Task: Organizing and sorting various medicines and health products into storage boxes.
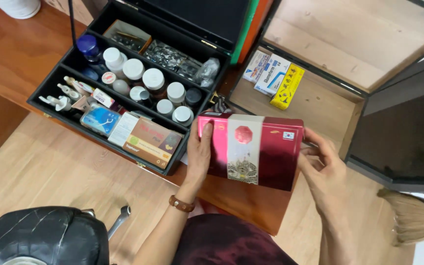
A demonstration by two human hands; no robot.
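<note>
A wooden cabinet compartment [320, 105] with its dark door [403, 132] swung wide stood at the right, holding three small packets, two white-and-blue and one yellow [286, 87]. To its left lay an open black partitioned case [55, 81] packed with white-capped bottles [153, 78], tubes and an orange-brown carton [152, 142]. Between them, held above the wooden floor, was a flat crimson rectangular box with a cream centre band [251, 149] (a round red seal sat on the band). The left hand [199, 154] gripped its left edge, thumb on the front face, its other fingers hidden behind. The right hand [322, 169] pinched the right edge, fingers curled close together.
</note>
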